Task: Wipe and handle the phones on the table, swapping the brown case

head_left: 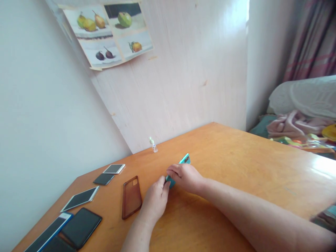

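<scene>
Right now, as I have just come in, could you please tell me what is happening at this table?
A person is holding a turquoise phone over the wooden table. The left hand grips its nearer end, and the right hand covers its middle, leaving the camera end showing. A brown see-through case lies to the left of the hands. Farther left lie several dark-screened devices, and a small bottle stands near the table's far edge.

Left hand [154, 198] grips near end of teal phone [186, 158], right hand [189, 177] across its middle. Brown case [131, 199] on table [244, 168], left of left hand. More devices [82, 224] farther left. Bottle [153, 145] far, near wall [183, 87].
</scene>
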